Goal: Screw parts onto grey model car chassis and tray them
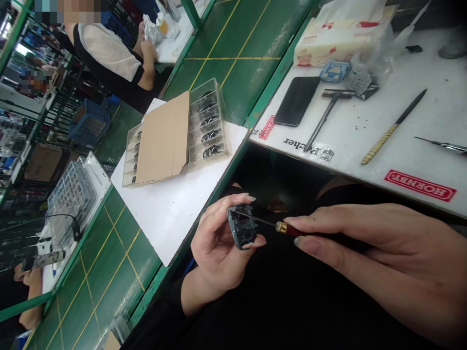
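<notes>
At lower centre, our left hand (215, 248) is gripping a black housing (242, 227), our right hand (365, 238) pinching a screwdriver (292, 229) pointed leftward at it.

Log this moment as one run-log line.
left hand: holds dark housing | right hand: holds red-handled screwdriver, tip at housing

A red stamp (420, 185) on the white bench top (346, 163) at lower right reads HORNBY, upside down. A smaller red stamp (267, 127) near that top's left corner is tilted and looks like the same word, though it is less sharp. Black print (301, 147) along the front edge reads roughly "Pecher", also upside down, beside a small logo (326, 154). A tissue pack (339, 41) at upper right has red characters, too small to read.
</notes>
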Demonstrator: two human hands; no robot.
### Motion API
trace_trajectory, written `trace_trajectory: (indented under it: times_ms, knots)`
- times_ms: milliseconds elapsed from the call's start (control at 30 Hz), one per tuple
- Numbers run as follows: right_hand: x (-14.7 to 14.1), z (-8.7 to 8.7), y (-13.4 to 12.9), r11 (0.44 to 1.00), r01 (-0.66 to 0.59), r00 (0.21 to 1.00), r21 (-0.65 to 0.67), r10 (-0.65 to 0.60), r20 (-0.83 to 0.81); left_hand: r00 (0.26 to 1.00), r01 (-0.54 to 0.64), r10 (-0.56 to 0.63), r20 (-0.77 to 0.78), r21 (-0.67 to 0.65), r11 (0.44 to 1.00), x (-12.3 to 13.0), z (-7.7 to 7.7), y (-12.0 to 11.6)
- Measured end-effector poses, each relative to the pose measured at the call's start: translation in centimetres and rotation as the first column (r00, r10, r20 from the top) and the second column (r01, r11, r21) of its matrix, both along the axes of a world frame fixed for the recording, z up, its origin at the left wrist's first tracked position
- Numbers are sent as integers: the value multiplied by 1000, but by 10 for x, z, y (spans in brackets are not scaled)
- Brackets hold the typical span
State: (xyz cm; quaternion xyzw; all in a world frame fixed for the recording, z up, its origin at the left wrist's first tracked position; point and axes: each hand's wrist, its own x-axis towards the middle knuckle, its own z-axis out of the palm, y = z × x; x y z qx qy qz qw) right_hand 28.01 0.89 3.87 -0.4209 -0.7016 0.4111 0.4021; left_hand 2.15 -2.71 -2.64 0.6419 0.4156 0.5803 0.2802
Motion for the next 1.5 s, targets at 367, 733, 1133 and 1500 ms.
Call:
trace_trajectory:
  times_ms: [367, 733, 1133, 1500]
  knots:
    - [12, -14, -18, 1000, 5, 999, 12, -4, -48, 1000, 25, -25, 1, 60, 998, 3, 7, 5]
    - [13, -16, -23, 998, 6, 1000, 70, -5, -22, 1000, 30, -31, 5, 52, 998, 4, 8, 3]
    - [17, -16, -13, 999, -37, 999, 16, 37, -30, 1000, 21, -22, 14, 63, 998, 4, 5, 3]
    - [23, -26, -4, 997, -82, 989, 13, 79, 123, 898, -84, 185, 399, -256, 963, 16, -3, 16]
